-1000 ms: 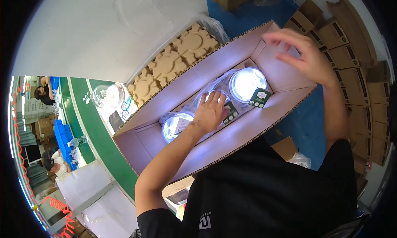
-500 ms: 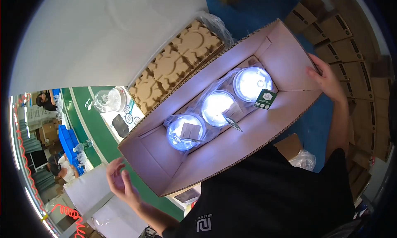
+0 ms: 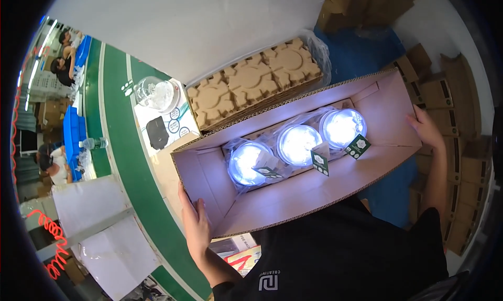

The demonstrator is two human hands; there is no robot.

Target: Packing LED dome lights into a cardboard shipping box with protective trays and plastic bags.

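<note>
Obliquely set: an open cardboard box (image 3: 298, 199) before the torso (image 3: 356, 243), between left hand (image 3: 196, 222) and right hand (image 3: 428, 129).
The long axis slopes from lower left, nearer the body, to upper right, farther out; the opening faces up toward the viewer, and three lit clear domes (image 3: 298, 145) form a row along that axis, their green tags (image 3: 358, 146) leaning toward the near wall. Moulded pulp trays (image 3: 254, 86) lie just beyond the far wall. The left fingers extend along the left end, thumb apart; the right fingers meet the right end, slightly bent; whether either set pinches the board cannot be told. A sound hold, in judgement, would bear both ends evenly, with the opening upward and the tags inside the rim.
</note>
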